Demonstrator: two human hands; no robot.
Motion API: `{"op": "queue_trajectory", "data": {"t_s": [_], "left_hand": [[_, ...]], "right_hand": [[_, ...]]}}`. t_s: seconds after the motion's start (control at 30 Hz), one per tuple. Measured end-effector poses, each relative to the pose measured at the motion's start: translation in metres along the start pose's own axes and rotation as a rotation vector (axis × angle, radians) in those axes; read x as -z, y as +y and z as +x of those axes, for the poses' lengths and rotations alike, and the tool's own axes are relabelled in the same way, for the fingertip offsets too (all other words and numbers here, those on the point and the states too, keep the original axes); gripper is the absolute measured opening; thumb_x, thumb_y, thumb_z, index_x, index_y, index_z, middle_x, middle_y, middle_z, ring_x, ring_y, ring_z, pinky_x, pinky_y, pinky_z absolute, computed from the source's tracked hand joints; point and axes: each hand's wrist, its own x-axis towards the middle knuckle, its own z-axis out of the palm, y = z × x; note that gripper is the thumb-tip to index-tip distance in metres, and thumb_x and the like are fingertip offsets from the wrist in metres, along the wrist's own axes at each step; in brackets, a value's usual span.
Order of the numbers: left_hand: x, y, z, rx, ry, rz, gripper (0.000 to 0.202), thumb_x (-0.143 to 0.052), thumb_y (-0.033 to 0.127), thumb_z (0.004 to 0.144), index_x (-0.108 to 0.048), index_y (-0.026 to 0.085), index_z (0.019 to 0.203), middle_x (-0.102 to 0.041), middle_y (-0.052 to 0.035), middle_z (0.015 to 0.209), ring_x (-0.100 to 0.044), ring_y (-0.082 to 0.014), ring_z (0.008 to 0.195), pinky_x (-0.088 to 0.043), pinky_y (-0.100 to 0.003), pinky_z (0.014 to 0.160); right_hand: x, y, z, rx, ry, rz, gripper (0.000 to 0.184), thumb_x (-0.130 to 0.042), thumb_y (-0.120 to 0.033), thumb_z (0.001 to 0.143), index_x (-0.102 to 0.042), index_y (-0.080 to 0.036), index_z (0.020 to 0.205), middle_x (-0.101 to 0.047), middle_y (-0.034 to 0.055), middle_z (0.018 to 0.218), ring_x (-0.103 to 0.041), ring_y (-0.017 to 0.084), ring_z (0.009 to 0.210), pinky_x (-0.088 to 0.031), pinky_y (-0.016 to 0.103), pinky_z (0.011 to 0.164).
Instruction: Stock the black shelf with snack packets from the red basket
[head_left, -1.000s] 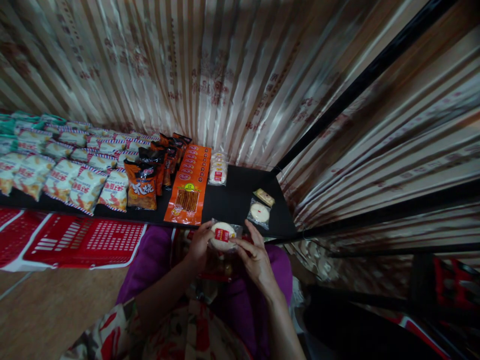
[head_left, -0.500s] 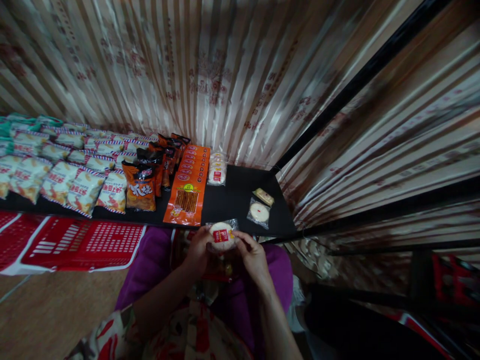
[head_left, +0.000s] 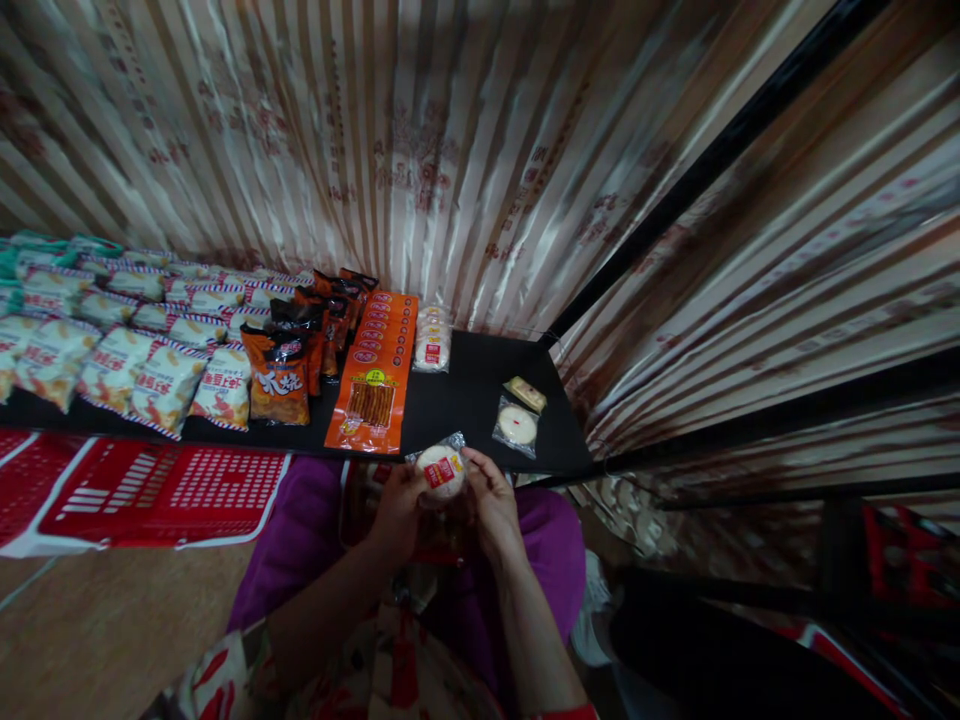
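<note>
A round white rice cracker in a clear wrapper (head_left: 441,474) with a red label is held above my lap, just in front of the table edge. My left hand (head_left: 397,512) is closed on its left side. At its upper right, the fingers of my right hand (head_left: 493,500) pinch the wrapper. Below the hands, a large red-edged bag (head_left: 361,500) lies on my lap, mostly hidden. Another wrapped round cracker (head_left: 516,426) and a small yellowish packet (head_left: 526,393) lie at the right end of the table.
On the black table (head_left: 480,390) stand rows of white snack bags (head_left: 161,385), orange and black bags (head_left: 277,375), a long orange packet (head_left: 373,380) and a stack of wrapped crackers (head_left: 433,340). Red baskets (head_left: 172,490) sit below left. A curtain (head_left: 450,150) hangs behind black poles (head_left: 720,170).
The wrapped cracker has tilted, its right side rising, and both hands have shifted slightly left. My right hand's fingers have moved up to the wrapper's upper right corner.
</note>
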Motion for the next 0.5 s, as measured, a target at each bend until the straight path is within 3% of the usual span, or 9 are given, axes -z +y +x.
{"op": "queue_trajectory", "data": {"t_s": [0.17, 0.33, 0.5], "left_hand": [[0.003, -0.001, -0.001, 0.006, 0.028, 0.080, 0.032, -0.072, 0.019, 0.047, -0.061, 0.014, 0.077, -0.066, -0.0005, 0.066, -0.061, -0.0151, 0.059, -0.048, -0.027, 0.060], [0.005, -0.004, -0.003, 0.032, -0.015, 0.113, 0.032, -0.072, 0.016, 0.046, -0.061, 0.013, 0.077, -0.064, -0.0007, 0.065, -0.061, -0.0158, 0.061, -0.047, -0.028, 0.062], [0.002, -0.007, -0.007, 0.050, -0.024, 0.071, 0.038, -0.071, 0.016, 0.047, -0.061, 0.015, 0.083, -0.065, -0.0007, 0.070, -0.061, -0.0159, 0.062, -0.048, -0.030, 0.065]], "right_hand": [[-0.005, -0.004, 0.003, -0.011, 0.003, 0.040, 0.049, -0.069, -0.042, 0.064, -0.060, -0.020, 0.107, -0.070, 0.0013, 0.082, -0.060, 0.014, 0.061, -0.047, 0.023, 0.052], [-0.007, -0.006, 0.010, 0.014, 0.040, 0.063, 0.047, -0.070, -0.038, 0.062, -0.058, -0.020, 0.104, -0.069, 0.0000, 0.078, -0.059, 0.012, 0.058, -0.045, 0.021, 0.050], [-0.008, -0.005, 0.015, 0.023, 0.031, 0.044, 0.041, -0.068, -0.048, 0.065, -0.061, -0.018, 0.093, -0.069, 0.0021, 0.080, -0.060, 0.013, 0.061, -0.046, 0.022, 0.052]]}}
